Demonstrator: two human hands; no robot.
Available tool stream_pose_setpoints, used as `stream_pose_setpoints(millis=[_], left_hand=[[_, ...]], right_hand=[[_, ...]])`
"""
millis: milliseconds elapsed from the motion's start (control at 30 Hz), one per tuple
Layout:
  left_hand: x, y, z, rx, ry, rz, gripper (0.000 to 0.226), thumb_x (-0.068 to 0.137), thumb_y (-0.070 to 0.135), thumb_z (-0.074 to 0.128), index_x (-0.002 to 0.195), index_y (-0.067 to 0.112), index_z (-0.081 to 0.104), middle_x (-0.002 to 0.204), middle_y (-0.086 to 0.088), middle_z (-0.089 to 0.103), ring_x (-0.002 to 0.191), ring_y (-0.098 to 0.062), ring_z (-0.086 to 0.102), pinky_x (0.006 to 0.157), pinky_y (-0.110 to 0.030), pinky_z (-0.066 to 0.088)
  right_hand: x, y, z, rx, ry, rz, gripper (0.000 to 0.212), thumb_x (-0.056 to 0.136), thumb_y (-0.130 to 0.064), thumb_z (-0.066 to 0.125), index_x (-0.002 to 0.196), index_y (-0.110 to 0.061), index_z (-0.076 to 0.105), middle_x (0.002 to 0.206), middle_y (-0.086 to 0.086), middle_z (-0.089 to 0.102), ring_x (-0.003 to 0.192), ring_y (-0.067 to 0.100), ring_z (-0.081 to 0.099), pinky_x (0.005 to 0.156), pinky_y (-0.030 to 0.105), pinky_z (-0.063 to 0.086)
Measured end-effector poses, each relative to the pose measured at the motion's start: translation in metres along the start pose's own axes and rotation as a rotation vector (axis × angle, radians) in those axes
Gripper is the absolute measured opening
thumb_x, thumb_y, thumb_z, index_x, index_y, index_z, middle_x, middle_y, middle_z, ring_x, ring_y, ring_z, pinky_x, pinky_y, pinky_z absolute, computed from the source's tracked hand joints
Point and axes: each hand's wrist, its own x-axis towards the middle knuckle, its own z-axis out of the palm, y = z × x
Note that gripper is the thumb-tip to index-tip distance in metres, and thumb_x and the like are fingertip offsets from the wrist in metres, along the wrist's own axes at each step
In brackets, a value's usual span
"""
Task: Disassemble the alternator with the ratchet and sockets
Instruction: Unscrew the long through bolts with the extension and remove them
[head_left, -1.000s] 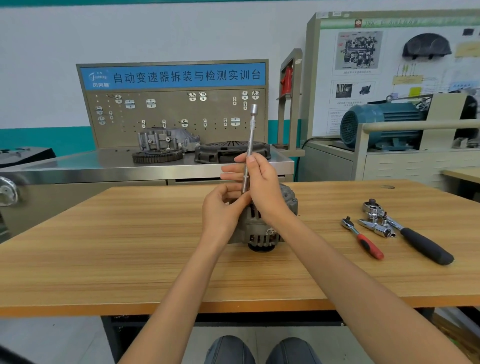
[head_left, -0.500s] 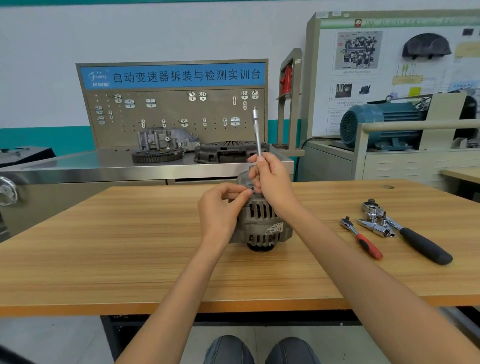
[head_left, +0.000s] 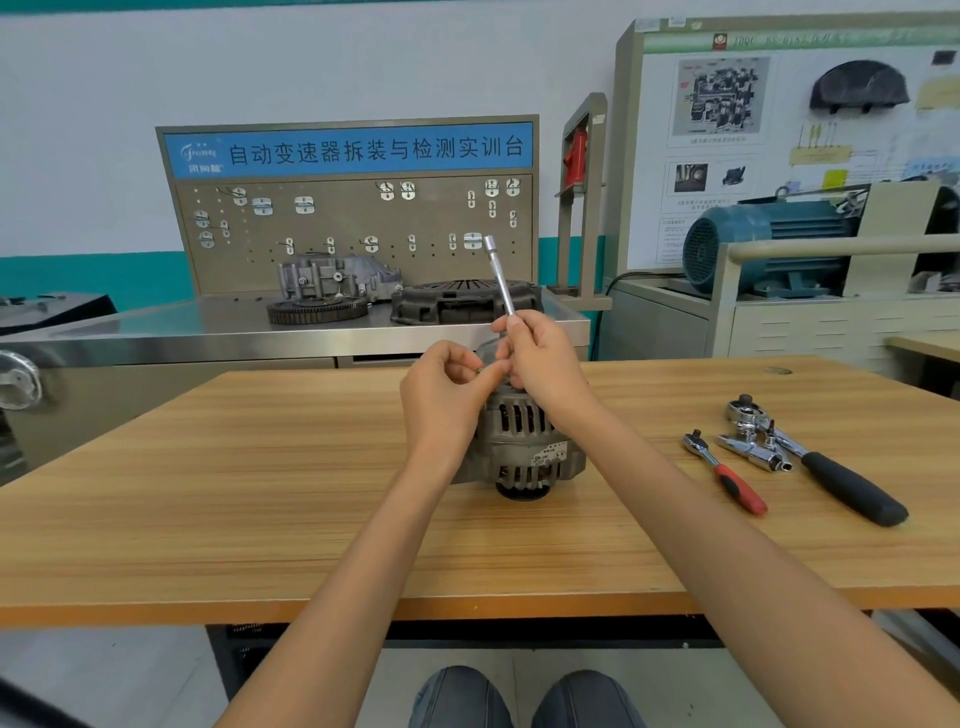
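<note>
Presently I see both forearms reaching forward over the wooden table (head_left: 260, 499), hands meeting above the alternator (head_left: 524, 441), which stands mid-table. My right hand (head_left: 545, 364) grips a slim metal socket rod (head_left: 500, 275), fingers curled round its lower end, the rod tilted up and slightly left. My left hand (head_left: 447, 384) pinches something small at the alternator's top; I cannot tell what. To the right lie a red-handled ratchet (head_left: 727, 475) and a black-handled ratchet (head_left: 831, 475), with chrome sockets (head_left: 753, 452) between them. Beyond stands a steel bench (head_left: 156, 332) with a pegboard (head_left: 353, 228), and farther right a blue motor (head_left: 763, 244).
</note>
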Motion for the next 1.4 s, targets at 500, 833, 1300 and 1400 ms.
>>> stream_pose_setpoints(millis=[500,833,1300,1400], left_hand=[[0.046,-0.074,-0.054,0.052,-0.092,-0.371,0.016,0.084,0.017,0.072,0.083,0.004,0.065,0.065,-0.007,0.062,0.042,-0.008,0.056,0.056,-0.03,0.056],[0.031,-0.141,-0.034,0.603,-0.266,-0.222,0.017,0.088,0.021,0.069,0.088,0.005,0.074,0.087,-0.009,0.072,0.079,-0.018,0.061,0.067,-0.025,0.04],[0.04,-0.147,-0.036,0.492,-0.224,-0.17,0.029,0.094,0.033,0.059,0.106,0.008,0.067,0.097,-0.003,0.066,0.089,-0.016,0.058,0.077,-0.03,0.046],[0.037,-0.113,-0.025,0.276,-0.08,-0.125,0.035,0.1,0.031,0.047,0.119,0.006,0.062,0.111,-0.007,0.066,0.099,-0.017,0.058,0.083,-0.029,0.044]], right_hand=[[0.001,0.004,0.001,0.024,-0.013,0.012,0.021,0.101,-0.015,0.036,0.097,-0.014,0.057,0.065,-0.003,0.054,0.048,0.005,0.04,0.044,0.017,0.033],[0.0,0.005,-0.004,0.097,-0.007,0.025,0.023,0.102,-0.015,0.036,0.095,-0.014,0.058,0.065,-0.001,0.052,0.041,0.0,0.039,0.039,0.014,0.031],[0.014,0.003,-0.037,0.772,0.03,0.225,0.025,0.103,-0.012,0.03,0.096,-0.005,0.053,0.057,0.0,0.05,0.045,0.008,0.039,0.044,0.02,0.031],[0.016,0.006,-0.043,0.751,0.045,0.236,0.025,0.103,-0.013,0.03,0.096,-0.006,0.052,0.059,0.001,0.049,0.046,0.008,0.041,0.045,0.02,0.032]])
